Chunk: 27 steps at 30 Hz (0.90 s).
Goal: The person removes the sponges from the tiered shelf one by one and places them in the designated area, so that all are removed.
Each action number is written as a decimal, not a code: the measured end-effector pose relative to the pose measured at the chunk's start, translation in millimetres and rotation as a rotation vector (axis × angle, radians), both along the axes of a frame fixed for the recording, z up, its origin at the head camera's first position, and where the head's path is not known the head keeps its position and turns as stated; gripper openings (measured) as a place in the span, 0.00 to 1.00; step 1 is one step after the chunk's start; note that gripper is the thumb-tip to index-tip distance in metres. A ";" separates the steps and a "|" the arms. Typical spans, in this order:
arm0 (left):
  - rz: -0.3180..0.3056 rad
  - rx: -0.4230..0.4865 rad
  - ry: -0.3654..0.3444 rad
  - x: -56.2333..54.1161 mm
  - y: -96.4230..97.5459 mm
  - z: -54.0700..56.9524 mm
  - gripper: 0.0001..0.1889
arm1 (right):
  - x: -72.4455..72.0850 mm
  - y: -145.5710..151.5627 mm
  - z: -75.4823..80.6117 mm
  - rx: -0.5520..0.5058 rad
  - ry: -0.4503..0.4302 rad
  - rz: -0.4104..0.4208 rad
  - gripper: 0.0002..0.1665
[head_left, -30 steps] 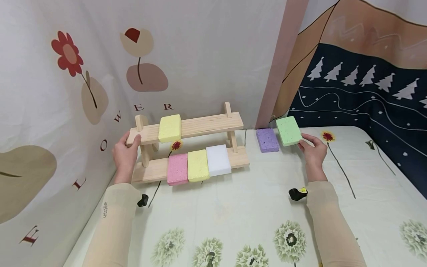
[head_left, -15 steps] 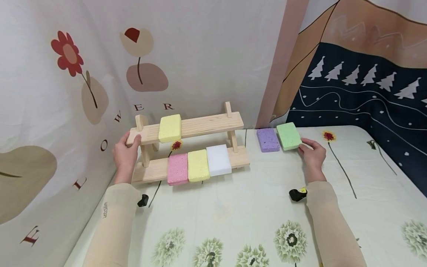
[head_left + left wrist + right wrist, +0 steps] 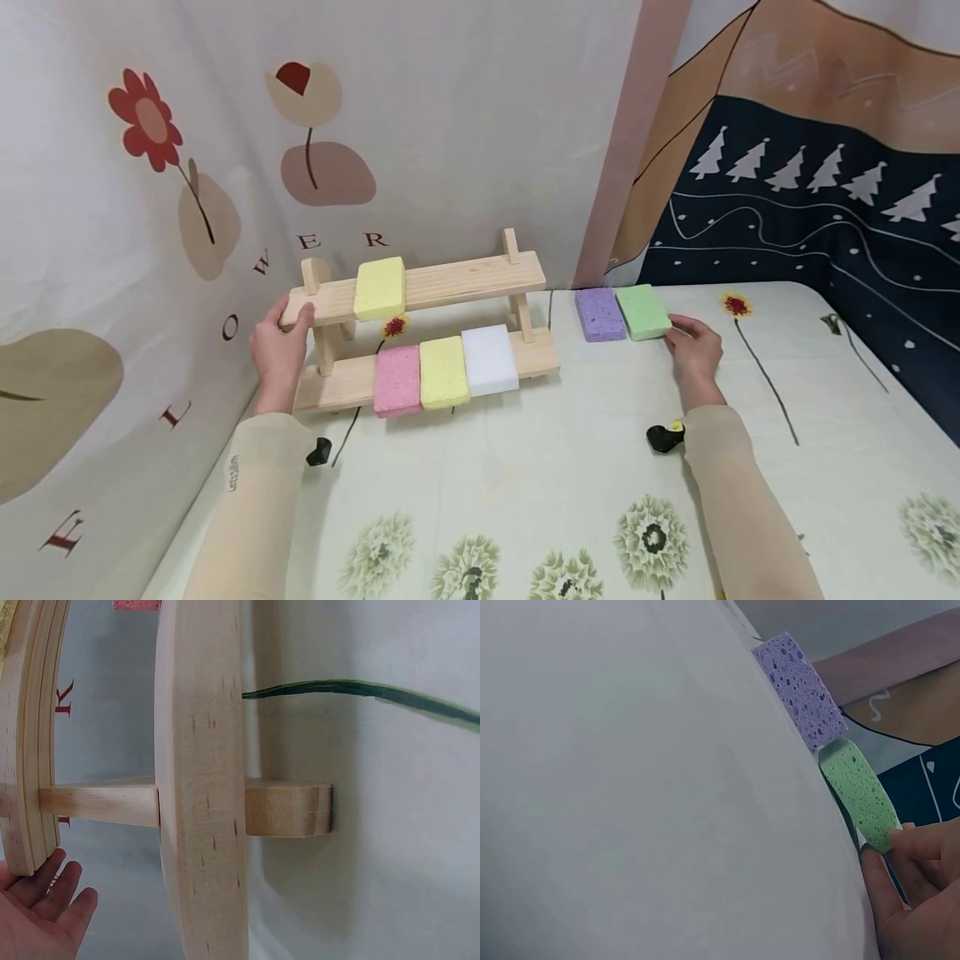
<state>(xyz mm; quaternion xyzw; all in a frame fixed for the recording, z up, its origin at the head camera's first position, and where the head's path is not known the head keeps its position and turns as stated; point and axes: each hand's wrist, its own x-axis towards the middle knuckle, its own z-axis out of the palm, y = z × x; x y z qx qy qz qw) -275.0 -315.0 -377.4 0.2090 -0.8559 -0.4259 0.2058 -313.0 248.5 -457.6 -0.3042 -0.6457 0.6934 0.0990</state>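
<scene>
At the left end of the two-tier wooden shelf (image 3: 472,275), my left hand (image 3: 279,350) grips the upper board, thumb on top; in the left wrist view its fingers (image 3: 61,889) are at the board's end. Over on the right, my right hand (image 3: 696,354) pinches the right edge of a green sponge (image 3: 643,312). The right wrist view shows a narrow dark gap under this green sponge (image 3: 861,793). Close along its left side lies a purple sponge (image 3: 600,315). A yellow sponge (image 3: 379,288) sits on the upper board.
Leaning on the lower board (image 3: 337,383) are a pink sponge (image 3: 397,381), another yellow sponge (image 3: 444,372) and a white sponge (image 3: 490,359). Printed cloth (image 3: 480,133) hangs behind the shelf, and a flowered cloth (image 3: 555,467) covers the table.
My right hand has lowered the green sponge beside the purple one, moving slightly down and left. My left hand keeps its grip on the shelf.
</scene>
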 end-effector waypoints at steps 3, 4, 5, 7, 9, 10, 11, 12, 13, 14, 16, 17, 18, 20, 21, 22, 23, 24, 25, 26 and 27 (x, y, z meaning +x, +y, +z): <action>-0.005 0.005 -0.006 0.2 -0.4 -0.3 0.36 | -0.3 -0.9 -1.0 0.020 -0.002 0.007 0.23; -0.007 0.008 -0.008 -0.1 -0.7 -0.6 0.36 | -0.1 -1.4 -1.3 0.049 -0.011 0.015 0.22; -0.007 0.008 -0.010 -0.2 -0.9 -0.8 0.36 | 0.2 -1.8 -1.5 0.085 -0.022 0.022 0.22; -0.009 0.013 -0.014 -0.3 -1.1 -0.7 0.36 | 0.6 -2.2 -1.8 0.154 -0.045 0.037 0.21; -0.010 0.014 -0.016 -0.3 -0.9 0.0 0.36 | 1.2 -2.4 -1.6 0.215 -0.062 0.050 0.21; -0.010 0.013 -0.019 -0.3 -0.7 0.4 0.36 | 1.4 -2.3 -1.4 0.239 -0.068 0.055 0.21; -0.010 0.013 -0.021 0.0 -0.4 0.6 0.36 | 1.5 -2.1 -1.3 0.249 -0.073 0.056 0.21; -0.009 0.015 -0.022 0.3 -0.1 0.6 0.36 | 1.7 -1.9 -1.3 0.253 -0.076 0.060 0.21; -0.009 0.013 -0.021 0.3 -0.1 1.0 0.36 | 1.6 -1.8 -1.0 0.257 -0.080 0.065 0.21; -0.008 0.010 -0.020 0.3 -0.1 1.3 0.36 | 1.5 -1.7 -0.6 0.256 -0.084 0.071 0.21; -0.006 0.007 -0.017 0.2 -0.3 1.5 0.36 | 1.3 -1.3 0.0 0.252 -0.092 0.081 0.21; -0.006 0.005 -0.014 0.1 -0.5 1.4 0.36 | 1.1 -1.1 0.2 0.250 -0.097 0.085 0.22; -0.005 0.004 -0.012 0.0 -0.5 1.1 0.36 | 1.0 -0.8 0.5 0.250 -0.104 0.091 0.22; -0.005 0.002 -0.009 -0.3 -0.7 0.7 0.36 | 0.6 0.3 0.9 0.238 -0.109 0.100 0.22; -0.005 0.004 -0.009 -0.3 -0.6 0.6 0.36 | 0.4 1.1 0.9 0.225 -0.108 0.102 0.22; -0.006 0.004 -0.010 -0.6 -0.7 0.3 0.36 | 0.2 2.0 1.0 0.207 -0.106 0.102 0.22; -0.007 0.006 -0.011 -0.7 -0.6 0.2 0.36 | 0.2 2.8 1.1 0.186 -0.101 0.103 0.22; -0.008 0.009 -0.012 -0.7 -0.6 0.2 0.36 | 0.3 3.5 1.4 0.167 -0.097 0.104 0.23; -0.009 0.008 -0.014 -0.6 -0.6 0.1 0.36 | 0.4 4.4 1.4 0.146 -0.090 0.103 0.23; -0.009 0.008 -0.014 -0.5 -0.5 0.1 0.36 | 0.7 5.2 1.4 0.129 -0.086 0.101 0.23; -0.010 0.006 -0.015 -0.2 -0.2 0.2 0.35 | 1.3 5.9 1.4 0.109 -0.083 0.099 0.23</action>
